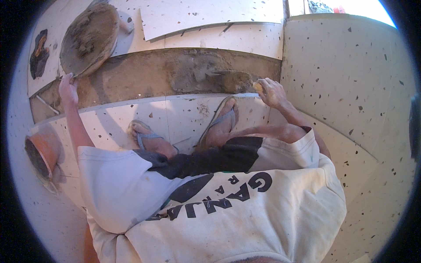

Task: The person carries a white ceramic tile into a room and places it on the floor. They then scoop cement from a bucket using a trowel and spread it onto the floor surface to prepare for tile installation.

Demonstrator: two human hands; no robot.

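Note:
My left hand (69, 87) has its fingers on the near rim of a round, shallow pan (87, 37) holding grey mortar, which is tilted at the upper left. My right hand (271, 92) grips the yellowish handle of a trowel (257, 86), whose blade is in or beside a heap of wet mortar (197, 72) on a bare brown strip (131, 70). A pale edge runs along the near side of this strip.
Speckled white tiles (337, 79) surround me, with a loose tile (206, 17) above the strip. An orange bucket (46, 151) lies at the left, and a dark object (39, 55) is at the far left. My sandaled feet stand just below the strip.

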